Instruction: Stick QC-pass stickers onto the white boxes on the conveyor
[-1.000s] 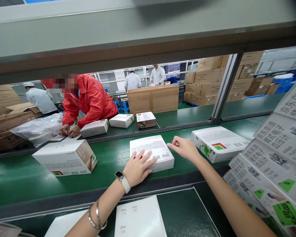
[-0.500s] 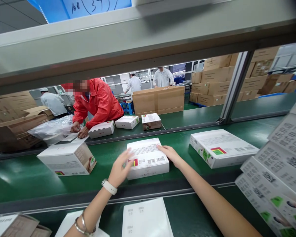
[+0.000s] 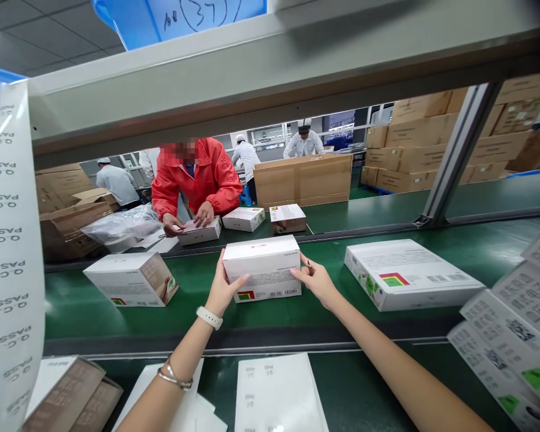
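Observation:
A white printed carton (image 3: 263,264) stands on its edge on the green conveyor in front of me, a red, yellow and green mark at its lower left. My left hand (image 3: 227,283) is closed around its left end, thumb across the front face. At the right end, my right hand (image 3: 314,279) grips it between thumb and fingers. To the left sits another white carton (image 3: 130,279) with a brown picture side. A third carton (image 3: 414,270) lies flat on the belt to the right. Below my hands rests a sheet of Q.C. PASS stickers (image 3: 279,390).
A metal beam (image 3: 252,78) crosses overhead, joined by an upright post (image 3: 459,150). A sticker strip (image 3: 11,240) hangs at the left. Stacked cartons (image 3: 513,342) rise at the right. Across the belt, a person in red (image 3: 198,180) handles a box (image 3: 200,232).
The carton between my hands has gone from lying flat to standing on its edge. My left hand has closed on it. The person in red has moved their hands onto a box.

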The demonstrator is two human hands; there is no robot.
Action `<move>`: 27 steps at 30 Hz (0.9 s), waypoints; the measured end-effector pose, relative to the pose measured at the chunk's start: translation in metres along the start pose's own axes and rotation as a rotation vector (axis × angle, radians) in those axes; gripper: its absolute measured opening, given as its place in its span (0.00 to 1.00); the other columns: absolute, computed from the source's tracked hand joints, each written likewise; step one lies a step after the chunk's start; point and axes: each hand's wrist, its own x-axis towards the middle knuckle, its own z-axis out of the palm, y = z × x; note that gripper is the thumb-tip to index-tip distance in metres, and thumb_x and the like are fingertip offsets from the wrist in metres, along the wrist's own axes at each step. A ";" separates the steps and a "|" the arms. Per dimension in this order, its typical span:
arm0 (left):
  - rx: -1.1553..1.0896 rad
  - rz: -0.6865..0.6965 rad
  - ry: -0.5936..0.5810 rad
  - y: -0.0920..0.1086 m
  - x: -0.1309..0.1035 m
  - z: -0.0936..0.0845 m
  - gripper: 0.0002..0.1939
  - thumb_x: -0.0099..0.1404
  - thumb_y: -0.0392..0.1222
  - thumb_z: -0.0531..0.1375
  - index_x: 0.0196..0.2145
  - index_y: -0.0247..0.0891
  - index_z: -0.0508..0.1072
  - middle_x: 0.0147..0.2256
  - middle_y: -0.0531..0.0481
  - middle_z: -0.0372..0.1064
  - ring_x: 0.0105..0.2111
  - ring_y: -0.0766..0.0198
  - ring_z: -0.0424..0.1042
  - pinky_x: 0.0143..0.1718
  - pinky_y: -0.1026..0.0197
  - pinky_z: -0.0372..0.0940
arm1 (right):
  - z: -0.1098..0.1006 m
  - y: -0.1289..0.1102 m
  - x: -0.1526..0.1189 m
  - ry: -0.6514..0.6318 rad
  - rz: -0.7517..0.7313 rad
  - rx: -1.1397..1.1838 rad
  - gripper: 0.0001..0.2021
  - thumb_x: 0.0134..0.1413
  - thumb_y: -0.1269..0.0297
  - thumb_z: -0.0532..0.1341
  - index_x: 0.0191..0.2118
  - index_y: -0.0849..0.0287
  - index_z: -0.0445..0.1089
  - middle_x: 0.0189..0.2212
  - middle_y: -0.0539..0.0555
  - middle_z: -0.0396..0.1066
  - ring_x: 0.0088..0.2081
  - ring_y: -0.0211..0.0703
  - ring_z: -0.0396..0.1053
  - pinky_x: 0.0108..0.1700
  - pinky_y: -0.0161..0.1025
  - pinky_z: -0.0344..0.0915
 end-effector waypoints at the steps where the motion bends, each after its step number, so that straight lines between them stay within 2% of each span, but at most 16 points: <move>1: 0.050 0.005 0.016 0.000 0.000 -0.002 0.40 0.56 0.43 0.60 0.58 0.44 0.38 0.58 0.45 0.43 0.55 0.58 0.50 0.53 0.56 0.52 | -0.001 0.000 -0.002 -0.020 -0.004 -0.045 0.30 0.45 0.54 0.59 0.54 0.61 0.56 0.15 0.41 0.42 0.18 0.31 0.45 0.22 0.32 0.48; 4: 0.276 0.025 0.111 0.005 -0.004 -0.007 0.40 0.56 0.46 0.59 0.59 0.42 0.39 0.58 0.43 0.41 0.54 0.55 0.51 0.51 0.54 0.55 | -0.005 0.000 -0.012 -0.052 0.000 -0.198 0.26 0.48 0.51 0.55 0.50 0.61 0.58 0.16 0.41 0.43 0.19 0.33 0.47 0.22 0.32 0.47; 6: 0.483 0.114 0.191 0.017 -0.015 -0.008 0.37 0.57 0.47 0.57 0.58 0.40 0.41 0.58 0.42 0.41 0.55 0.53 0.50 0.51 0.53 0.53 | -0.005 -0.004 -0.026 -0.059 0.019 -0.291 0.22 0.51 0.50 0.50 0.46 0.60 0.59 0.16 0.42 0.47 0.19 0.34 0.49 0.22 0.32 0.48; 7: 0.585 0.178 0.191 0.026 -0.024 -0.007 0.35 0.58 0.46 0.56 0.58 0.40 0.43 0.58 0.42 0.41 0.55 0.53 0.48 0.53 0.52 0.51 | -0.004 -0.007 -0.036 -0.067 0.024 -0.339 0.20 0.53 0.49 0.46 0.43 0.59 0.59 0.16 0.43 0.49 0.19 0.34 0.51 0.22 0.32 0.49; 9: 0.770 0.285 0.068 0.044 -0.049 -0.002 0.30 0.61 0.46 0.53 0.57 0.40 0.46 0.58 0.44 0.43 0.57 0.54 0.44 0.55 0.51 0.44 | 0.001 -0.016 -0.058 -0.117 0.007 -0.454 0.18 0.57 0.51 0.40 0.38 0.57 0.59 0.17 0.44 0.54 0.20 0.35 0.55 0.24 0.33 0.51; 12: 0.998 0.289 -0.282 0.062 -0.098 0.009 0.30 0.62 0.50 0.49 0.58 0.39 0.46 0.59 0.46 0.41 0.58 0.53 0.38 0.56 0.46 0.36 | 0.014 -0.030 -0.093 -0.282 -0.083 -0.687 0.14 0.57 0.55 0.42 0.32 0.56 0.58 0.19 0.45 0.60 0.22 0.37 0.60 0.25 0.33 0.50; 14: 1.090 0.230 -0.483 0.063 -0.129 0.014 0.31 0.63 0.54 0.46 0.59 0.38 0.44 0.59 0.46 0.39 0.58 0.51 0.37 0.55 0.44 0.37 | 0.024 -0.035 -0.111 -0.373 -0.138 -0.836 0.10 0.56 0.58 0.47 0.31 0.56 0.59 0.21 0.46 0.65 0.23 0.37 0.63 0.25 0.32 0.49; 16: 1.139 0.167 -0.612 0.055 -0.152 0.018 0.32 0.63 0.56 0.43 0.59 0.36 0.43 0.59 0.44 0.39 0.58 0.51 0.39 0.54 0.43 0.41 | 0.032 -0.037 -0.122 -0.407 -0.163 -0.975 0.07 0.54 0.60 0.50 0.30 0.56 0.60 0.23 0.47 0.68 0.25 0.38 0.65 0.24 0.32 0.48; 18: 1.174 0.127 -0.653 0.046 -0.166 0.020 0.33 0.63 0.57 0.41 0.59 0.34 0.43 0.59 0.42 0.39 0.58 0.50 0.40 0.53 0.42 0.42 | 0.039 -0.035 -0.126 -0.417 -0.150 -1.102 0.06 0.53 0.61 0.51 0.29 0.56 0.60 0.24 0.48 0.70 0.25 0.40 0.67 0.23 0.33 0.46; 21: 1.201 0.123 -0.633 0.038 -0.173 0.023 0.34 0.63 0.59 0.40 0.59 0.33 0.43 0.59 0.42 0.36 0.58 0.50 0.38 0.53 0.41 0.41 | 0.047 -0.031 -0.127 -0.416 -0.115 -1.220 0.05 0.51 0.62 0.52 0.28 0.56 0.61 0.24 0.48 0.71 0.25 0.42 0.68 0.22 0.33 0.43; 27: 1.199 0.146 -0.608 0.037 -0.174 0.025 0.34 0.63 0.59 0.39 0.59 0.34 0.42 0.59 0.42 0.35 0.58 0.50 0.38 0.53 0.42 0.40 | 0.058 -0.027 -0.124 -0.396 -0.101 -1.207 0.06 0.51 0.60 0.53 0.28 0.56 0.62 0.24 0.48 0.71 0.25 0.42 0.68 0.22 0.33 0.42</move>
